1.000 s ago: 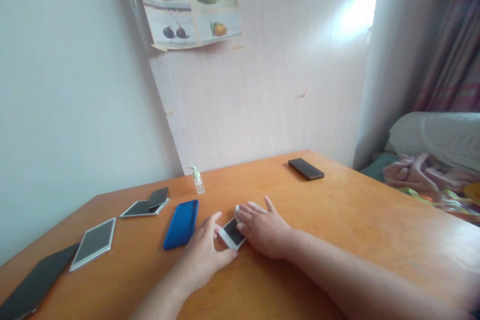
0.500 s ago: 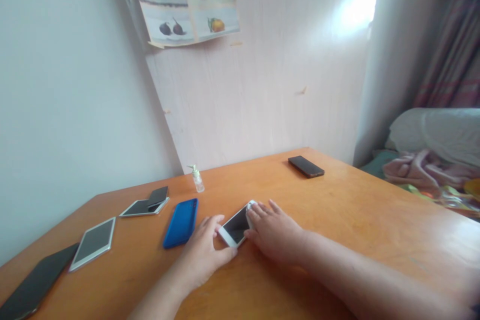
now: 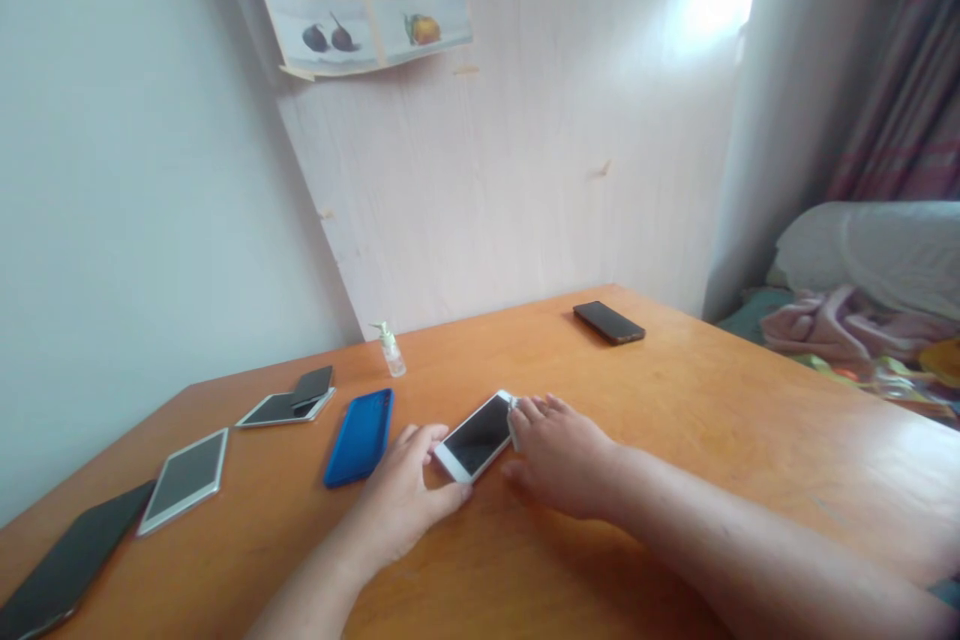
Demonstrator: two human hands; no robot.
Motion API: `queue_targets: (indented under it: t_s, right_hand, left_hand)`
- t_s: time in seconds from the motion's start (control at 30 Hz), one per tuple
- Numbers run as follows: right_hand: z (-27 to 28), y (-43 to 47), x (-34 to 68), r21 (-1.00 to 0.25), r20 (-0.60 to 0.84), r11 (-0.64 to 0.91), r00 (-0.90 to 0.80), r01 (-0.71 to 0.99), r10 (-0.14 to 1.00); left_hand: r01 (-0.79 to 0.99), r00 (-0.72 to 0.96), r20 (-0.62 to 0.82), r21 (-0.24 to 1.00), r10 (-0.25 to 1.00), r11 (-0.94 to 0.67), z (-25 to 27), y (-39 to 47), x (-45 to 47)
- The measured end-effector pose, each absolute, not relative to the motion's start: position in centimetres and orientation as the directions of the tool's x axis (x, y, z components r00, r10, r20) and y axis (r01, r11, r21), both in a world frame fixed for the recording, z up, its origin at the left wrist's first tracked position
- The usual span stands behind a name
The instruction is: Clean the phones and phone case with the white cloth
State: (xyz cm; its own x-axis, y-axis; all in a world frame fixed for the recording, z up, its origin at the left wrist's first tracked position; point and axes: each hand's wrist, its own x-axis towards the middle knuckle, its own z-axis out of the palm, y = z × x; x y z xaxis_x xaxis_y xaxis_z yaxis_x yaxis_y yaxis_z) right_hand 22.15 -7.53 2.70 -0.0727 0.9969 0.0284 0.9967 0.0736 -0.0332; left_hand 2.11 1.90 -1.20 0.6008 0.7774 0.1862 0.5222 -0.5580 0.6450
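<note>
A white smartphone (image 3: 475, 435) with a dark screen lies face up and slantwise on the wooden table. My left hand (image 3: 409, 485) holds its near left end, thumb at the lower corner and fingers at the upper one. At the phone's right edge is my right hand (image 3: 559, 455), palm down with its fingers bent together. Something small and pale shows under those fingertips; I cannot make out what it is. Just left of my left hand lies a blue phone case or blue-backed phone (image 3: 360, 438).
Further left on the table (image 3: 480, 350) lie a white tablet (image 3: 185, 480), a dark flat device (image 3: 75, 560) and another white device (image 3: 270, 410) with a small black phone (image 3: 312, 386) on it. Behind stand a pump bottle (image 3: 390, 352) and, to the right, a black phone (image 3: 608, 322).
My right hand has slid right, off the screen to the phone's edge, uncovering more of the glass. My left hand keeps its hold. The whole view has shifted slightly.
</note>
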Motion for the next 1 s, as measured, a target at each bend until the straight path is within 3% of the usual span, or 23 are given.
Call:
queue_targets:
  t_s: [0.2,0.4,0.6,0.8,1.0]
  right_hand:
    - [2.6,-8.5,20.7,-0.072,0.047,0.325,-0.322,0.943,0.946]
    - [2.8,-7.9,22.3,0.001,0.071,0.160,-0.159,0.987,0.985]
    - [2.2,-8.8,20.6,-0.064,0.143,0.451,-0.439,0.890,0.887]
    - [2.9,-8.3,21.8,-0.013,0.141,0.274,-0.269,0.962,0.953]
    - [3.1,-8.6,21.1,-0.194,0.145,0.515,-0.495,0.835,0.857]
  left_hand:
    - [0.519,0.586,0.189,0.659,0.788,-0.544,-1.4,1.9,2.2]
    - [0.520,0.606,0.192,0.639,0.772,-0.567,-1.0,1.7,2.2]
    - [0.517,0.600,0.182,0.655,0.779,-0.551,-1.2,1.8,2.1]
    - [0.529,0.601,0.194,0.630,0.775,-0.568,-1.1,1.7,2.2]
    - [0.529,0.603,0.222,0.607,0.766,-0.593,-1.3,1.8,2.1]
